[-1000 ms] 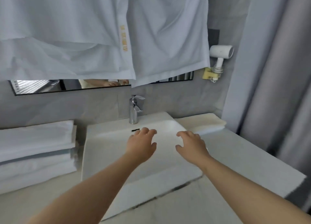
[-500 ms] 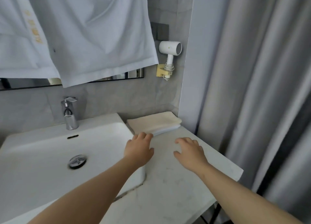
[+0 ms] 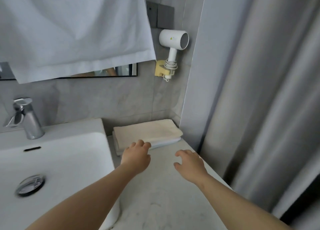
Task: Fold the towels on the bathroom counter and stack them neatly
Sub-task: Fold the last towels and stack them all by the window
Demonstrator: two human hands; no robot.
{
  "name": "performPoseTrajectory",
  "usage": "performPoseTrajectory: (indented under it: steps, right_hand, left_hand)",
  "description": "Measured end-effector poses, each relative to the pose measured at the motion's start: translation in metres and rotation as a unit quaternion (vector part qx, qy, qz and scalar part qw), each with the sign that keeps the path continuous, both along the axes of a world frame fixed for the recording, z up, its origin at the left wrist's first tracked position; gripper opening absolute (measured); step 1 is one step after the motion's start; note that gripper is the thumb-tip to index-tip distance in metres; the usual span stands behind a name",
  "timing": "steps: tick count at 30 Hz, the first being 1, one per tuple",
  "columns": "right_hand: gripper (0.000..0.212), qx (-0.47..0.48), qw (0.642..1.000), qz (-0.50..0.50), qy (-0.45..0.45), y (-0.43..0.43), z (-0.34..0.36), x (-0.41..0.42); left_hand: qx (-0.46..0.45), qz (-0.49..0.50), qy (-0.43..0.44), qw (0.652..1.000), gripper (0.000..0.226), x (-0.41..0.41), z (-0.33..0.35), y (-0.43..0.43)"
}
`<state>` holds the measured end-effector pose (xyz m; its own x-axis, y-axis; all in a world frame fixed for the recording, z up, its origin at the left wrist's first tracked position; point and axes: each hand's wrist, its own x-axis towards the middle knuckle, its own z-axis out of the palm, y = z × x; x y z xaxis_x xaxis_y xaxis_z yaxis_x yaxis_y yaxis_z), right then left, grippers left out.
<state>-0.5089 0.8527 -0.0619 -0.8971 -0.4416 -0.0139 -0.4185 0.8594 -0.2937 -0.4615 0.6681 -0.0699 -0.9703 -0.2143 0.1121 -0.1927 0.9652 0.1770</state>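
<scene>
A folded cream towel (image 3: 149,131) lies on top of a thinner white folded one (image 3: 166,142) at the back of the marble counter (image 3: 161,195), in the corner right of the basin. My left hand (image 3: 136,156) reaches over the counter with its fingertips at the front edge of that small pile; the fingers are relaxed and hold nothing. My right hand (image 3: 189,164) hovers over the counter a little to the right, fingers spread and empty. A large white towel (image 3: 74,31) hangs above, covering most of the mirror.
The white basin (image 3: 55,160) with chrome tap (image 3: 27,119) and drain plug (image 3: 30,184) fills the left. A white hair dryer (image 3: 173,43) hangs in a yellow holder on the grey wall. A grey curtain (image 3: 268,91) closes the right side past the counter's edge.
The view has swung right, from the basin and the towel stack on the left to the counter's right corner. Both hands have moved right and forward to the small folded pile.
</scene>
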Motion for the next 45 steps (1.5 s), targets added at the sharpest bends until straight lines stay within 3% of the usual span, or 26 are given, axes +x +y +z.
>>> performPoseTrajectory:
  steps: [24,32,38,45]
  right_hand:
    - [0.037,0.039,0.975,0.209,-0.061,-0.027,-0.046,-0.203]
    - [0.037,0.041,0.97,0.234,-0.048,-0.063,-0.058,-0.234]
    - [0.037,0.051,0.973,0.22,-0.042,-0.084,-0.073,-0.253]
    - [0.034,0.065,0.979,0.188,-0.046,-0.087,-0.084,-0.272]
  left_hand:
    - [0.073,0.252,-0.057,0.963,0.04,-0.078,-0.037,-0.015]
    - [0.059,0.253,-0.074,0.963,0.041,-0.11,-0.05,-0.036]
    - [0.007,0.256,-0.091,0.962,0.046,-0.129,-0.069,-0.053]
    - [0.016,0.259,-0.111,0.959,0.049,-0.138,-0.086,-0.073]
